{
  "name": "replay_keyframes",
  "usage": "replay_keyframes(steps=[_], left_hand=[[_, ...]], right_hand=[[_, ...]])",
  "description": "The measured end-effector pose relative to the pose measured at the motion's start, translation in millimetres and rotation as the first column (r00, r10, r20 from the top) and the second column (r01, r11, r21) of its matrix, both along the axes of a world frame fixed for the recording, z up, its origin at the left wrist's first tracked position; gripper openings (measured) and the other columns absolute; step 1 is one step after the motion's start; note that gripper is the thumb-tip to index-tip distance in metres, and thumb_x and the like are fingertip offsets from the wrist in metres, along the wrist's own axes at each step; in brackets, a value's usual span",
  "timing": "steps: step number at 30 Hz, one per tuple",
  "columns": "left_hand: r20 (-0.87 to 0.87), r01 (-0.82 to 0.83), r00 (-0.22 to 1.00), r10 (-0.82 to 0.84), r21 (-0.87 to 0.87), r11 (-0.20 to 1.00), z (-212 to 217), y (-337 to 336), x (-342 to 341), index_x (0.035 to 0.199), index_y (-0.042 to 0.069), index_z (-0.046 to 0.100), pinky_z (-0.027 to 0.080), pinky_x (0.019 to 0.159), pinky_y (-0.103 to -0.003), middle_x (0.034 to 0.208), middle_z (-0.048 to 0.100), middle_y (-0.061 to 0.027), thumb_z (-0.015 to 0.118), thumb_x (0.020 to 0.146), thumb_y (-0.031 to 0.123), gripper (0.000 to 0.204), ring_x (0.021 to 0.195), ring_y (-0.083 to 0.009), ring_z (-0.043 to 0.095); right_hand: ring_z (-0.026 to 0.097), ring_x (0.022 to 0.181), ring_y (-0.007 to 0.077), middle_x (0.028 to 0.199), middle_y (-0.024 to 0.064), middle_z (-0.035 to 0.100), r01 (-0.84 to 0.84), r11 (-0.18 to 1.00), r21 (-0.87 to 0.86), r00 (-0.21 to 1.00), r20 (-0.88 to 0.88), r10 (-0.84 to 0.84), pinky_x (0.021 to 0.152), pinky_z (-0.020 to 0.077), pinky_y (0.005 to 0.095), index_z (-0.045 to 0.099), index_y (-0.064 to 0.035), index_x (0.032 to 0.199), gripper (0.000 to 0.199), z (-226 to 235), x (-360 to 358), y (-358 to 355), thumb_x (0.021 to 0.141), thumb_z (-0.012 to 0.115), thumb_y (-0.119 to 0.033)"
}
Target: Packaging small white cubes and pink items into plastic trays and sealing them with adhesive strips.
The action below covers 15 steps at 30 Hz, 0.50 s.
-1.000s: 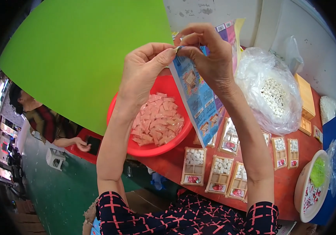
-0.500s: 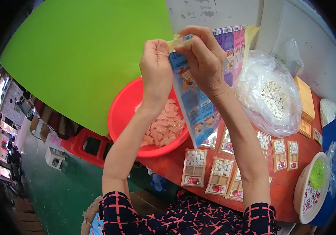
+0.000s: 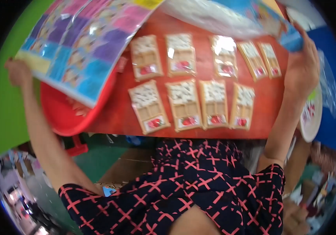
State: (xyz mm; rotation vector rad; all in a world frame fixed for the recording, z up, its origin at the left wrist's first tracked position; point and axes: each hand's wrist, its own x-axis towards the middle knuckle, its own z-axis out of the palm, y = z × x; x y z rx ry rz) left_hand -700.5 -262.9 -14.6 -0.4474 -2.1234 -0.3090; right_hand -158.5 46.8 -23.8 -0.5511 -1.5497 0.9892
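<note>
You're holding a big glossy sheet of colourful printed panels stretched wide above the red table, your left hand closed on its far-left corner and your right hand pinching the blue end at the far right. It's hanging over two rows of small carded packets and the red basin at the near-left table edge. Risk as I see it: the sheet is sagging in the middle, so it could be brushing those packets out of line, or slipping out of your left hand, which is only gripping a corner.
</note>
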Motion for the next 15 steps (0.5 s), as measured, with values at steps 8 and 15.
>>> replay_keyframes(steps=[8, 15], left_hand=[[0.474, -0.045, 0.835, 0.28, -0.449, 0.892, -64, -61, -119, 0.109, 0.015, 0.059, 0.045, 0.08, -0.039, 0.102, 0.061, -0.0134, 0.043, 0.079, 0.035, 0.039, 0.093, -0.0291, 0.058], [0.384, 0.441, 0.821, -0.423, 0.045, 0.897, -25, 39, 199, 0.112, 0.015, 0.057, 0.046, 0.075, -0.028, 0.106, 0.061, -0.0054, 0.051, 0.085, 0.031, 0.032, 0.089, -0.021, 0.059]], right_hand=[[0.038, 0.118, 0.0286, 0.133, 0.0193, 0.033, -0.284, 0.672, -0.684, 0.942, -0.33, 0.062, 0.099, 0.0295, 0.043, 0.04, 0.0103, 0.12, 0.047, -106, 211, -45, 0.089, 0.044, -0.024], [0.035, 0.101, 0.0194, 0.104, 0.0069, 0.034, -0.323, 0.665, -0.674, 0.915, -0.401, 0.038, 0.086, 0.0359, 0.0349, 0.042, -0.0053, 0.078, 0.028, -85, 200, -92, 0.08, 0.061, -0.025]])
